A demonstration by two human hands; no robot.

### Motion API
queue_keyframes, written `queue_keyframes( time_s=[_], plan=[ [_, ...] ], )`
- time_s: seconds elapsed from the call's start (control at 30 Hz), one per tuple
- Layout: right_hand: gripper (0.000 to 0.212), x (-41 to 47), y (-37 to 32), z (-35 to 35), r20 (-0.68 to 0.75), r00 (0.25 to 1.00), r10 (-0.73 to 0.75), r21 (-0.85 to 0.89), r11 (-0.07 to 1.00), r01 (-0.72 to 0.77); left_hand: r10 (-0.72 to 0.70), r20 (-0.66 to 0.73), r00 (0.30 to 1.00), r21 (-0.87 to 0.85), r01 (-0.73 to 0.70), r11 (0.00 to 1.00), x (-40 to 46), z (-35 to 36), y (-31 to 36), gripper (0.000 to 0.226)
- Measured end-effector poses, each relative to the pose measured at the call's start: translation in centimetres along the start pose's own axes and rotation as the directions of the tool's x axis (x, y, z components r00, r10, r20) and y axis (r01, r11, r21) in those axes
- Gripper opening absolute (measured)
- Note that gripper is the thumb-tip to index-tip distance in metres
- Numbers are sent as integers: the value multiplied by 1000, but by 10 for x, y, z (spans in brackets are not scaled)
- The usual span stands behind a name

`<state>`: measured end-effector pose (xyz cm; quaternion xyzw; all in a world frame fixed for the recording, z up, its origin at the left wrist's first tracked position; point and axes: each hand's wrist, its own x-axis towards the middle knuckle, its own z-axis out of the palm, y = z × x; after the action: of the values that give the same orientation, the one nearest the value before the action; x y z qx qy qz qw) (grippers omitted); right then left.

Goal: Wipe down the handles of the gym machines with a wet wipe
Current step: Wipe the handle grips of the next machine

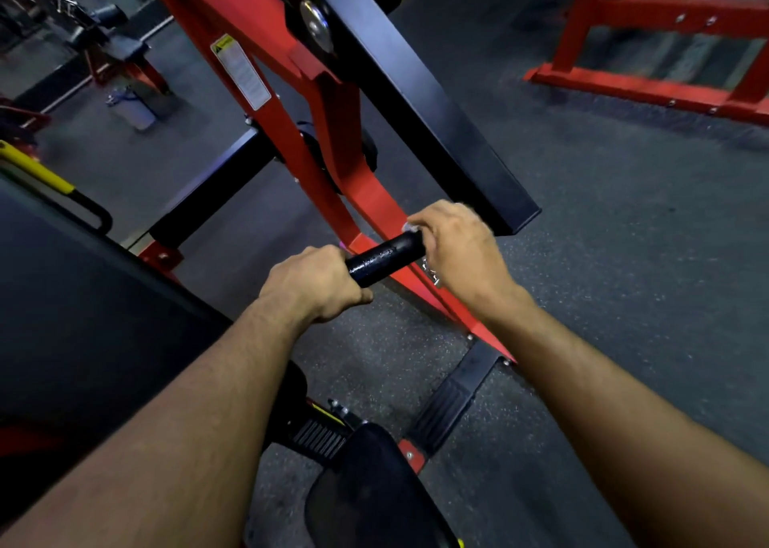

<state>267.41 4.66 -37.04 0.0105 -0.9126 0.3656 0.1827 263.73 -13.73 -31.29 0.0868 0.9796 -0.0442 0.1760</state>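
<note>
Fingers of my left hand curl round the black handle; my right hand grips its end, the wet wipe mostly hidden beneath.

The scene is dim, with a cool bluish cast over the speckled floor. Light falls from above and catches the red frame, which shows a pinkish glare at the far left, and a bright glint sits on the metal disc. The black handle carries small shiny highlights. Far corners are soft and smeared, notably the equipment at far left. Straight beams bow outward towards the edges from the wide lens. The near forearms are fairly sharp.
</note>
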Motion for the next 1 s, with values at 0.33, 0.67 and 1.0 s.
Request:
queue_keyframes(
  time_s=[0.33, 0.67, 1.0],
  plan=[
    [20, 1, -18, 1, 91, 996, -15, 72, 997, 8, 0, 9, 1000, 10, 0, 1000, 1, -1, 1, 31],
    [21, -20, -35, 11, -3, 999, -32, 338, 940, 32, -6, -2, 1000, 3, 6, 1000, -2, -1, 1, 32],
    [22, 1, -9, 2, 45, 996, 71, 23, 997, -72, -15, -7, 1000, -10, 15, 1000, 1, 1, -2, 47]
  ],
)
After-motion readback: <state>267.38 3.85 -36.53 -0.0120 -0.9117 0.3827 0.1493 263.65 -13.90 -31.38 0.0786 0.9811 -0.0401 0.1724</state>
